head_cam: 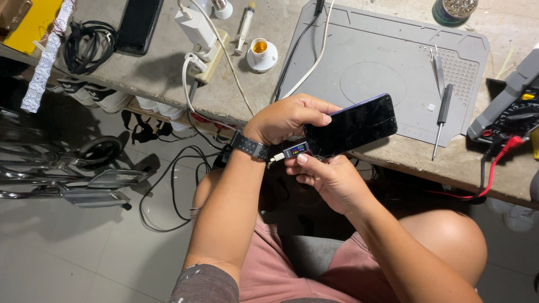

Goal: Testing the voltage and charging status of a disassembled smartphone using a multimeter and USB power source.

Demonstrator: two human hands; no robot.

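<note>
The phone [352, 124], dark-screened, is held in the air just off the workbench's [168, 67] near edge, in front of the grey mat [387, 50]. The left hand [289, 118] is closed over its left end; the right hand [328, 177] pinches the small lit tester [295, 150] against that end from below. The tester looks already plugged in, with its cable [276, 158] attached and its display on; the phone screen is not yet lit. A tin [455, 10] at the bench's far edge holds small metal bits. A screwdriver [441, 118] and tweezers [438, 67] lie on the mat.
</note>
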